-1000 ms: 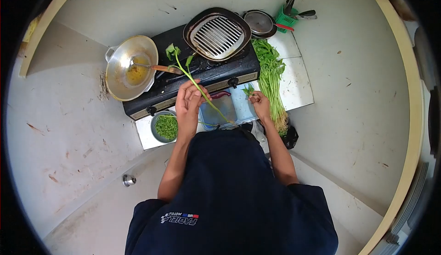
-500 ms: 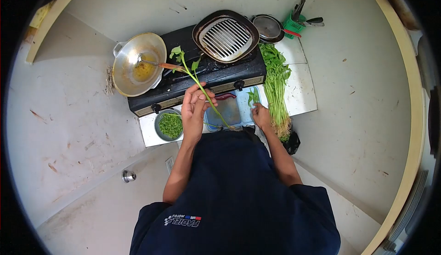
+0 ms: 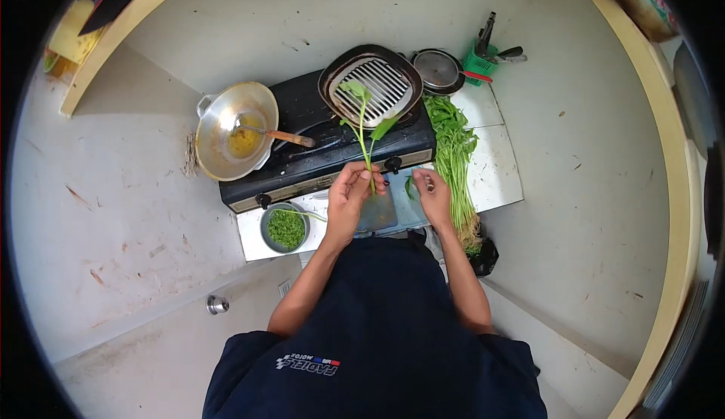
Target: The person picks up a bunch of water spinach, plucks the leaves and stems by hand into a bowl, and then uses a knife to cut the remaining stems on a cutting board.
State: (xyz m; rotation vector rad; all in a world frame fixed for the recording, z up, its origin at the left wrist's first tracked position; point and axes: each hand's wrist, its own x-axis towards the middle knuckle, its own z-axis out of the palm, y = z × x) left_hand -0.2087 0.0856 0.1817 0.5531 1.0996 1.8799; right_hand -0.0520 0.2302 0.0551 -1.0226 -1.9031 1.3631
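Note:
A green leafy stem (image 3: 364,141) stands upright in my left hand (image 3: 349,198), pinched between thumb and fingers, its leaves over the front of the stove. Just right of it is my right hand (image 3: 433,196), fingers curled together above the blue tray (image 3: 408,209); a green leaf (image 3: 410,187) shows beside its fingertips, and whether the fingers grip it is hard to tell. A grey bowl of chopped greens (image 3: 286,229) sits left of my left hand, with a pale stem reaching from its rim. Right of my right hand lies a bundle of long-stemmed greens (image 3: 453,154) with roots.
On the black stove (image 3: 302,163) are a wok (image 3: 236,132) with yellowish liquid and a wooden-handled utensil (image 3: 291,138), and a grill pan (image 3: 370,86). Behind the bundle are a small lidded pan (image 3: 437,70) and a green utensil basket (image 3: 479,62).
My left hand has moved right, nearer my right hand, and the stem has turned more upright. My right hand has turned and come up slightly. The camera view has shifted.

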